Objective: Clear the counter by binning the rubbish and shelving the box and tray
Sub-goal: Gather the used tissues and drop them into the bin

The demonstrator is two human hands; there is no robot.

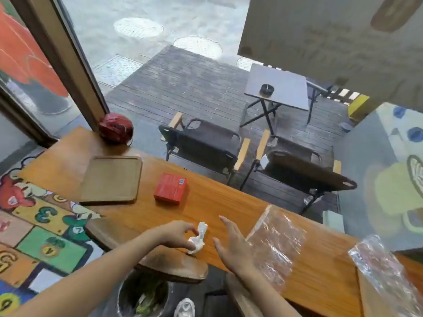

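My left hand (pixel 177 234) pinches a crumpled white tissue (pixel 199 237) at the near edge of the wooden counter (pixel 219 202). My right hand (pixel 233 245) hovers just to its right, fingers spread and holding nothing. Its fingertips lie beside a clear plastic wrapper (pixel 275 243) lying flat on the counter. A second crinkled clear wrapper (pixel 384 268) lies at the far right. A red box (pixel 170 188) sits mid-counter, and a wooden tray (pixel 112 179) lies to its left. A bin (pixel 142 296) lined with a bag stands on the floor below my left arm.
A dark red round object (pixel 116 129) sits at the counter's far left corner by the window frame. A wooden stool seat (pixel 146 250) is under my left forearm. Behind the glass are chairs (pixel 203 143) and a small table (pixel 277 88). A painted number floor lies to the left.
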